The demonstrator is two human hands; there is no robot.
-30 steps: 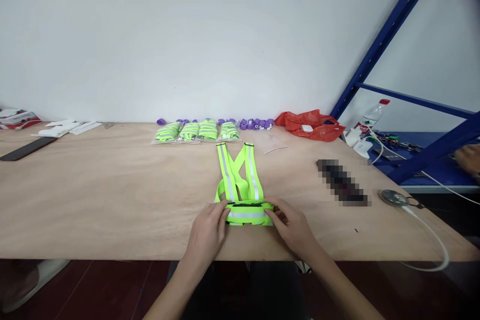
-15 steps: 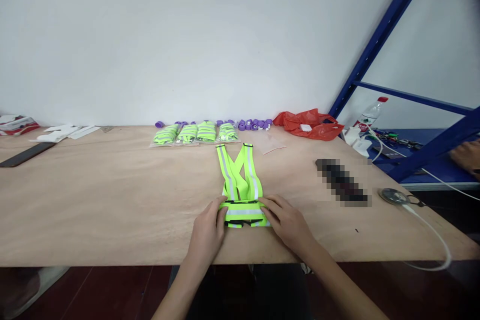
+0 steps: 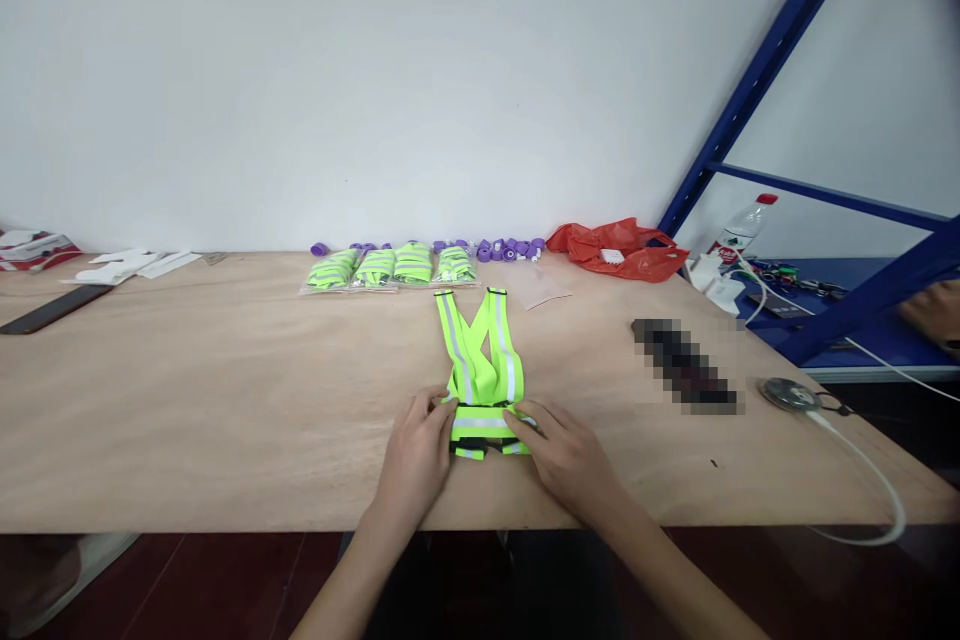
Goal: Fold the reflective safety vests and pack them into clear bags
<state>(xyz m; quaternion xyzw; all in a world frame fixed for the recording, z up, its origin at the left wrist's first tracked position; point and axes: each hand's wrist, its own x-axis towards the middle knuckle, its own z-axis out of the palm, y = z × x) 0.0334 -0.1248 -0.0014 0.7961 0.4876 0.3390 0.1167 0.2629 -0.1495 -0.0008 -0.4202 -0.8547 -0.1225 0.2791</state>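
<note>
A fluorescent yellow-green reflective vest (image 3: 487, 382) with silver stripes lies on the wooden table in front of me. Its two shoulder straps point away from me and cross in the middle, with black buckles at their far ends. The waist band is folded across the near end. My left hand (image 3: 416, 445) pinches the band's left end between thumb and fingers. At the right end my right hand (image 3: 566, 445) grips the band, thumb lying along its front. Black pieces and short strap ends show beneath the band's near edge.
Several bagged vests (image 3: 413, 263) line the back, beside purple rolls (image 3: 510, 249). A flat clear bag (image 3: 544, 291), red plastic bag (image 3: 641, 255), blurred dark object (image 3: 686, 365) and corded round device (image 3: 789, 394) lie rightward. A blue frame (image 3: 757, 80) and another person's hand (image 3: 934, 312) are beyond.
My right hand has shifted slightly left along the waist band, thumb further onto it. My left fingers have drawn together at the left end. The vest has barely moved.
</note>
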